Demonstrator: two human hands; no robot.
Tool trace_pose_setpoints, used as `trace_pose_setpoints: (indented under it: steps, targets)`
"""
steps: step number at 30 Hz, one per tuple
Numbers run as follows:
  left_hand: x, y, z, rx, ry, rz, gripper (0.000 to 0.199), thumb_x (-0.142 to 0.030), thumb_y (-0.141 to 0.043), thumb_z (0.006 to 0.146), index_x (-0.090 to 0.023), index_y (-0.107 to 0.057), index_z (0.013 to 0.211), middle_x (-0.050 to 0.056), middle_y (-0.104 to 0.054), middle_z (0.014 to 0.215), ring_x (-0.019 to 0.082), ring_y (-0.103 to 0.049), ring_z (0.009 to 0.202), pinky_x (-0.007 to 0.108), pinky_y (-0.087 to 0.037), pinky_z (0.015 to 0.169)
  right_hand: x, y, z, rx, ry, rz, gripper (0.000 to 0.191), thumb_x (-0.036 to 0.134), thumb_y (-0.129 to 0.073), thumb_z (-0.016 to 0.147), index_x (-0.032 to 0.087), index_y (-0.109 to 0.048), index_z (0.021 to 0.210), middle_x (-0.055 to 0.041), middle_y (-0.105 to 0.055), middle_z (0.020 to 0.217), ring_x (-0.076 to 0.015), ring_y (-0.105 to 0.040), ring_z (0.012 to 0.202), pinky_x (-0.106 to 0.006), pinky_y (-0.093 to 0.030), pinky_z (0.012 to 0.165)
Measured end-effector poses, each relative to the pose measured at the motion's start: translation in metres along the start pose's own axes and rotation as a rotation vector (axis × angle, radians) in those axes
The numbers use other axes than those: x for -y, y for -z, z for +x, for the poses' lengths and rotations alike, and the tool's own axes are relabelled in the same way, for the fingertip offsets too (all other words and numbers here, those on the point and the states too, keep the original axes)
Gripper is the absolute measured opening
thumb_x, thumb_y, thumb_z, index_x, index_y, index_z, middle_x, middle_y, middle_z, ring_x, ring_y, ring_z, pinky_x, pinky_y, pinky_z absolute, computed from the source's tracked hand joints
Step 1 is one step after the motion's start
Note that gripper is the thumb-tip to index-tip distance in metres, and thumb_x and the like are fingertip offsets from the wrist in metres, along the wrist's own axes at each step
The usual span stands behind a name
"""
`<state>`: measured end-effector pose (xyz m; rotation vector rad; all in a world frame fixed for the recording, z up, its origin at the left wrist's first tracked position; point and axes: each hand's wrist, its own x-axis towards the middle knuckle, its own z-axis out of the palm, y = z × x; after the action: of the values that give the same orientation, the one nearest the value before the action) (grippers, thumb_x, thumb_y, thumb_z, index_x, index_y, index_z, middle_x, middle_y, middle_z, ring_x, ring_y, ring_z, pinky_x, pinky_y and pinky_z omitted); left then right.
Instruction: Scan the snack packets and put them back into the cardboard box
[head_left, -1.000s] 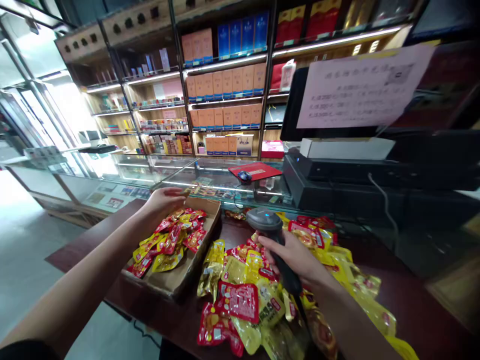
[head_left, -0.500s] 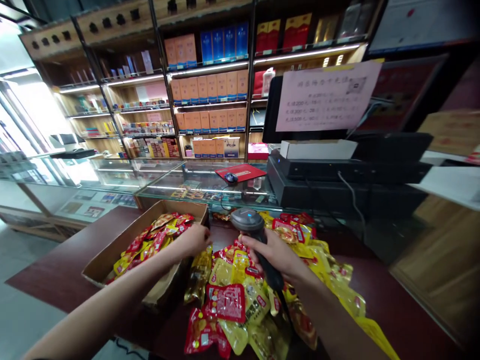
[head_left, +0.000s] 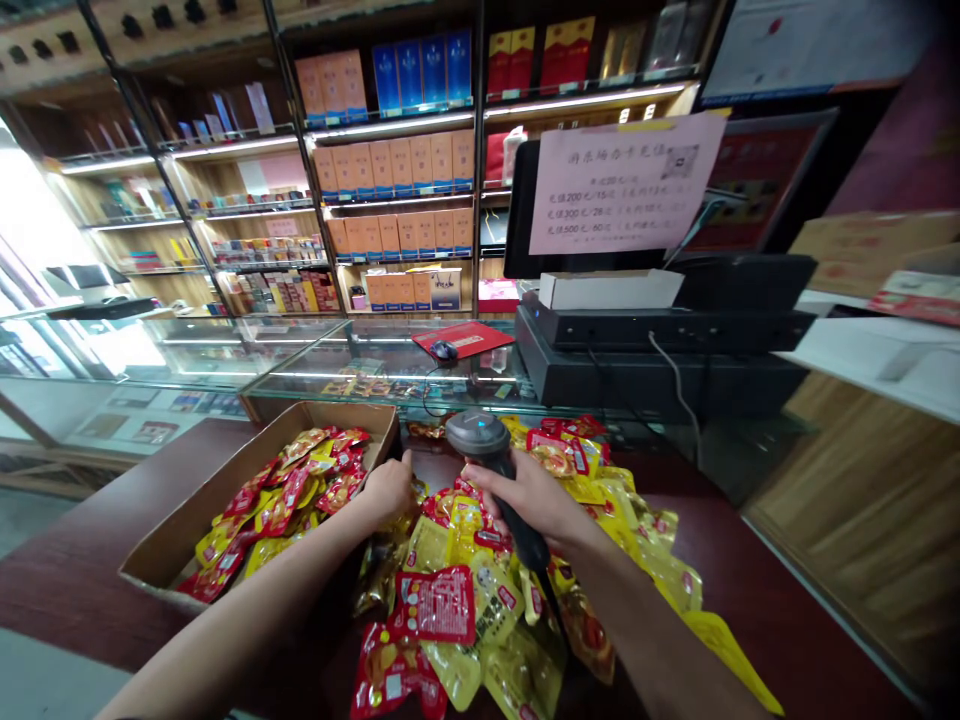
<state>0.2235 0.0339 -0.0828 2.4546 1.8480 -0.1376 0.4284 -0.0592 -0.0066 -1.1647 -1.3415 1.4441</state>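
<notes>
A black handheld scanner (head_left: 495,455) is gripped in my right hand (head_left: 536,495), its head pointing away over the packets and its cable hanging down. My left hand (head_left: 390,488) is closed at the right rim of a cardboard box (head_left: 169,525), beside a dark gold packet (head_left: 379,570); whatever its fingers may hold is hidden. Red and yellow snack packets (head_left: 281,495) lie inside the box. Many more packets are piled on the dark table, among them a red one with printed text (head_left: 435,604) below the scanner and yellow ones (head_left: 615,510) to the right.
Behind the table runs a glass counter (head_left: 330,365) with a red mat (head_left: 469,340) and a mouse (head_left: 444,351). At the right stand a monitor with a paper sign (head_left: 622,185) and a black cash drawer (head_left: 645,375). Shelves of boxes line the back.
The view has shifted a little to the right. My left hand has moved slightly down toward the dark gold packet. My right hand still holds the scanner over the pile.
</notes>
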Motion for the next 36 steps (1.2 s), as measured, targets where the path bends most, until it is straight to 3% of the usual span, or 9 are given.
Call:
trace_pose_setpoints:
  steps: [2, 5, 8, 12, 14, 20, 28, 36]
  targets:
    - [0.004, 0.003, 0.01, -0.049, 0.002, -0.096, 0.063, -0.033, -0.077, 0.059, -0.013, -0.057, 0.115, 0.019, -0.068, 0.101, 0.033, -0.066, 0.096, 0.035, -0.049, 0.077, -0.001, 0.001, 0.001, -0.006, -0.007, -0.001, 0.037, 0.047, -0.067, 0.076, 0.02, -0.047, 0.09, 0.0081, -0.051, 0.046, -0.008, -0.044, 0.033, -0.019, -0.035, 0.035]
    - [0.006, 0.011, 0.028, -0.155, 0.019, -0.268, 0.04, -0.038, -0.078, 0.057, -0.017, -0.064, 0.088, 0.013, -0.07, 0.091, 0.03, -0.066, 0.089, 0.032, -0.048, 0.073, -0.003, 0.004, 0.005, 0.002, -0.029, 0.013, 0.039, 0.049, -0.067, 0.076, 0.02, -0.047, 0.092, 0.0085, -0.051, 0.045, -0.0087, -0.045, 0.033, -0.02, -0.036, 0.035]
    - [0.003, 0.019, 0.045, -0.209, 0.073, -0.64, 0.036, -0.04, -0.08, 0.052, -0.017, -0.06, 0.071, 0.005, -0.066, 0.073, 0.023, -0.066, 0.075, 0.027, -0.048, 0.065, -0.006, 0.008, 0.009, -0.01, -0.057, 0.037, 0.038, 0.051, -0.063, 0.077, 0.019, -0.048, 0.091, 0.0068, -0.053, 0.047, -0.0091, -0.048, 0.034, -0.02, -0.037, 0.036]
    - [-0.008, 0.018, 0.059, -0.08, 0.039, -1.309, 0.041, -0.035, -0.085, 0.045, -0.017, -0.054, 0.064, -0.002, -0.062, 0.061, 0.014, -0.062, 0.06, 0.024, -0.05, 0.059, -0.009, 0.01, 0.013, -0.027, -0.087, 0.036, 0.034, 0.051, -0.058, 0.082, 0.018, -0.05, 0.088, 0.0052, -0.055, 0.048, -0.0088, -0.049, 0.034, -0.019, -0.037, 0.036]
    - [-0.013, 0.012, 0.061, -0.003, 0.013, -1.46, 0.044, -0.033, -0.087, 0.041, -0.016, -0.055, 0.067, -0.001, -0.064, 0.062, 0.013, -0.062, 0.057, 0.025, -0.051, 0.058, -0.011, 0.01, 0.016, -0.036, -0.1, 0.033, 0.033, 0.051, -0.058, 0.082, 0.018, -0.05, 0.085, 0.0057, -0.053, 0.046, -0.0087, -0.049, 0.034, -0.019, -0.037, 0.035]
    - [-0.016, 0.001, 0.059, -0.013, -0.027, -1.457, 0.049, -0.035, -0.087, 0.045, -0.014, -0.061, 0.081, 0.004, -0.072, 0.074, 0.016, -0.067, 0.064, 0.028, -0.053, 0.065, -0.022, 0.012, 0.023, -0.019, -0.122, 0.033, 0.036, 0.054, -0.055, 0.084, 0.018, -0.05, 0.08, 0.0045, -0.054, 0.046, -0.0089, -0.05, 0.035, -0.019, -0.038, 0.035]
    - [-0.022, 0.002, 0.054, 0.05, -0.021, -1.571, 0.055, -0.034, -0.088, 0.043, -0.013, -0.065, 0.088, 0.006, -0.073, 0.077, 0.018, -0.067, 0.064, 0.032, -0.054, 0.066, -0.024, 0.013, 0.026, -0.04, -0.162, 0.024, 0.035, 0.053, -0.053, 0.086, 0.019, -0.05, 0.076, 0.0034, -0.054, 0.046, -0.0094, -0.051, 0.035, -0.019, -0.041, 0.035]
    - [-0.025, 0.003, 0.052, 0.03, -0.048, -1.606, 0.058, -0.035, -0.088, 0.043, -0.012, -0.068, 0.092, 0.007, -0.074, 0.08, 0.019, -0.068, 0.069, 0.032, -0.054, 0.071, -0.021, 0.008, 0.024, -0.032, -0.122, 0.044, 0.035, 0.051, -0.051, 0.087, 0.019, -0.049, 0.075, 0.0044, -0.052, 0.045, -0.0093, -0.049, 0.033, -0.02, -0.041, 0.035]
